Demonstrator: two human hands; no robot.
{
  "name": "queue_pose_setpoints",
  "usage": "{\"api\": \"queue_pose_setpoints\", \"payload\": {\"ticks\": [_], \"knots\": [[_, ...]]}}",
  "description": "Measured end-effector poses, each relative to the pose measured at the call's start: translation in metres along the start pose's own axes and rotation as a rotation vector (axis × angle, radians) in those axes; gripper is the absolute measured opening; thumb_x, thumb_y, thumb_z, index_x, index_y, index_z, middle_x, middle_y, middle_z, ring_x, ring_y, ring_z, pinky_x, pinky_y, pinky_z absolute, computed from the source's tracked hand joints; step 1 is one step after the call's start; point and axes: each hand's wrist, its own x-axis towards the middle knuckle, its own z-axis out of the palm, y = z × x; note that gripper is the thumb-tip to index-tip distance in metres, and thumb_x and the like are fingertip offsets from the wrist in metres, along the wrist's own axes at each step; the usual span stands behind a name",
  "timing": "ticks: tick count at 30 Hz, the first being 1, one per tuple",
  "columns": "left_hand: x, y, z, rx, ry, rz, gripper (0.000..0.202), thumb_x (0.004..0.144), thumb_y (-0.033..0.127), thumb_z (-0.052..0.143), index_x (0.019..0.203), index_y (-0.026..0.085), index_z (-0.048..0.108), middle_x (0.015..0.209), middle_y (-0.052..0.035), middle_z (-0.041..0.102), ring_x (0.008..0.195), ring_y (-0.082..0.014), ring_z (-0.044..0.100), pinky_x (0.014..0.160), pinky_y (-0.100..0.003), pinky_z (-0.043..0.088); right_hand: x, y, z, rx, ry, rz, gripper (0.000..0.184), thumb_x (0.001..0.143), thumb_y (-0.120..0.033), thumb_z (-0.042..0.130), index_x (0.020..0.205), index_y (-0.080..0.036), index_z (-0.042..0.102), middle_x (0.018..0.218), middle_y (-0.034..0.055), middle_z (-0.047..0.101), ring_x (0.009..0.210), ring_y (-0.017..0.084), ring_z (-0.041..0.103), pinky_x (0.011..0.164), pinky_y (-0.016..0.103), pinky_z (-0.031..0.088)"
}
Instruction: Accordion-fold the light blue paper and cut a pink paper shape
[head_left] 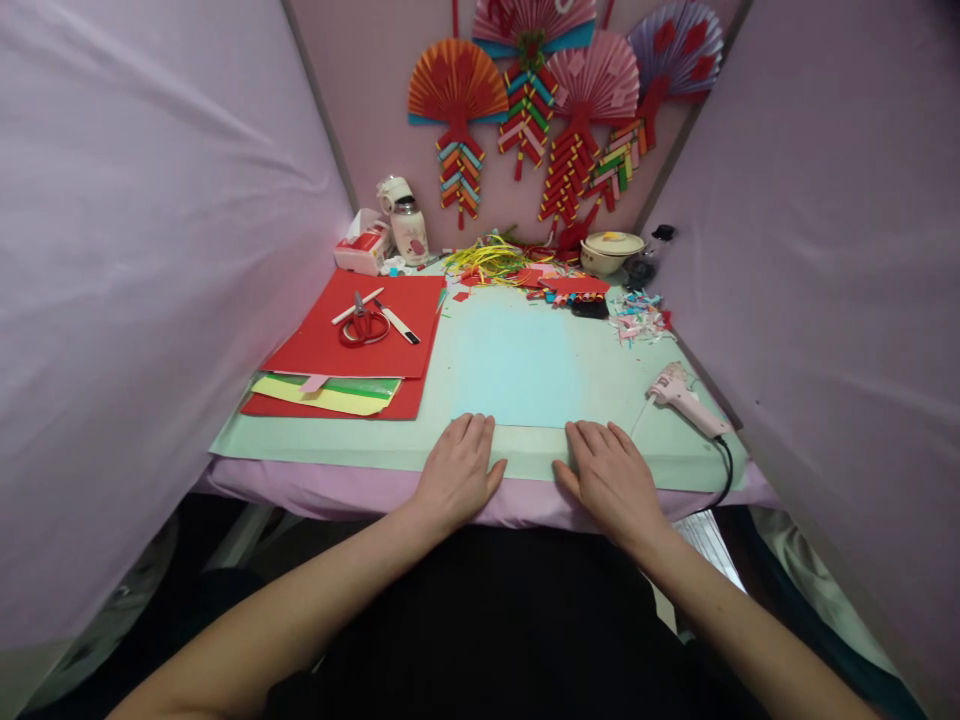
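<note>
Tissue in box; pale-blue sheet

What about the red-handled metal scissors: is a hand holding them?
No, those scissors lie on the red rectangular sheet, apart from the bare left hand and right hand.

I have my left hand and right hand laid palm-down at the counter's near edge, fingers together and forward, thumbs turned inward, bare forearms slanting outward.
</note>
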Motion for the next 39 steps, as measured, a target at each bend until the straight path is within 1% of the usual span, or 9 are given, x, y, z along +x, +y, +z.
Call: {"api": "queue_pose_setpoints", "payload": {"ticks": [6, 13, 17, 21, 25, 28, 31, 35, 39], "knots": [[-0.008, -0.006, -0.004, 0.022, 0.001, -0.086, 0.064, 0.093, 0.047, 0.05, 0.136, 0.0, 0.046, 0.135, -0.023, 0.052, 0.127, -0.035, 0.046, 0.108, -0.046, 0.037, -0.005, 0.002, 0.004, 0.028, 0.025, 0.039, 0.043, 0.091, -0.034, 0.049, 0.127, -0.012, 0.056, 0.121, 0.0159, 0.062, 0.115, 0.029, 0.051, 0.105, 0.045, 0.032], [-0.016, -0.001, -0.005, -0.06, 0.061, -0.163, 0.054, 0.095, 0.043, 0.046, 0.14, 0.012, 0.044, 0.139, -0.0184, 0.051, 0.133, -0.0292, 0.043, 0.112, -0.048, 0.031, -0.011, 0.004, 0.007, 0.138, 0.067, 0.145, 0.037, 0.095, -0.033, 0.044, 0.128, -0.02, 0.056, 0.119, 0.0114, 0.063, 0.112, 0.026, 0.052, 0.096, 0.046, 0.03], [-0.015, -0.003, -0.008, -0.086, 0.052, -0.16, 0.051, 0.095, 0.043, 0.048, 0.137, 0.015, 0.045, 0.136, -0.0173, 0.053, 0.128, -0.0294, 0.046, 0.107, -0.05, 0.031, -0.009, 0.008, 0.007, 0.177, 0.066, 0.158, 0.033, 0.096, -0.031, 0.043, 0.123, -0.022, 0.059, 0.116, 0.01, 0.065, 0.109, 0.025, 0.053, 0.093, 0.044, 0.029], [-0.005, -0.01, -0.021, -0.082, 0.008, -0.084, 0.051, 0.09, 0.046, 0.056, 0.13, 0.015, 0.051, 0.123, -0.0155, 0.058, 0.115, -0.0299, 0.052, 0.099, -0.05, 0.036, 0.002, 0.015, 0.002, 0.158, 0.089, 0.101, 0.026, 0.095, -0.031, 0.046, 0.108, -0.023, 0.067, 0.108, 0.0082, 0.067, 0.108, 0.025, 0.052, 0.094, 0.045, 0.027], [0.013, -0.016, -0.029, -0.105, 0.057, 0.086, 0.037, 0.091, 0.037, 0.055, 0.12, 0.014, 0.057, 0.129, -0.0165, 0.054, 0.122, -0.0314, 0.046, 0.1, -0.047, 0.037, 0.021, 0.019, -0.006, 0.154, 0.149, -0.001, 0.026, 0.095, -0.025, 0.047, 0.112, -0.019, 0.066, 0.112, 0.0104, 0.067, 0.11, 0.026, 0.052, 0.095, 0.045, 0.03], [0.028, -0.021, -0.024, -0.169, 0.034, 0.281, 0.029, 0.098, 0.026, 0.041, 0.118, 0.014, 0.058, 0.124, -0.0149, 0.056, 0.116, -0.0263, 0.049, 0.096, -0.041, 0.042, 0.036, 0.019, -0.005, 0.284, 0.058, -0.231, 0.031, 0.096, -0.017, 0.041, 0.118, -0.019, 0.064, 0.112, 0.0099, 0.065, 0.103, 0.022, 0.054, 0.09, 0.038, 0.039], [0.039, -0.028, -0.015, -0.231, -0.049, 0.388, 0.033, 0.101, 0.022, 0.032, 0.118, 0.014, 0.058, 0.114, -0.0114, 0.059, 0.106, -0.0214, 0.052, 0.091, -0.035, 0.045, 0.047, 0.018, 0.002, 0.411, -0.058, -0.381, 0.033, 0.097, -0.017, 0.04, 0.121, -0.02, 0.062, 0.11, 0.0076, 0.064, 0.1, 0.02, 0.055, 0.084, 0.032, 0.045], [0.046, -0.036, -0.008, -0.248, -0.113, 0.429, 0.033, 0.1, 0.019, 0.033, 0.12, 0.014, 0.058, 0.11, -0.0097, 0.06, 0.102, -0.0194, 0.053, 0.09, -0.032, 0.045, 0.056, 0.02, 0.007, 0.443, -0.142, -0.394, 0.035, 0.097, -0.015, 0.037, 0.12, -0.022, 0.062, 0.105, 0.0054, 0.064, 0.098, 0.018, 0.056, 0.083, 0.03, 0.046], [0.051, -0.04, -0.008, -0.224, -0.128, 0.47, 0.032, 0.099, 0.017, 0.035, 0.121, 0.016, 0.059, 0.109, -0.0095, 0.06, 0.1, -0.0197, 0.053, 0.088, -0.032, 0.044, 0.062, 0.021, 0.0, 0.413, -0.207, -0.424, 0.034, 0.097, -0.016, 0.038, 0.118, -0.024, 0.063, 0.103, 0.0048, 0.064, 0.095, 0.018, 0.056, 0.081, 0.03, 0.045]]}}
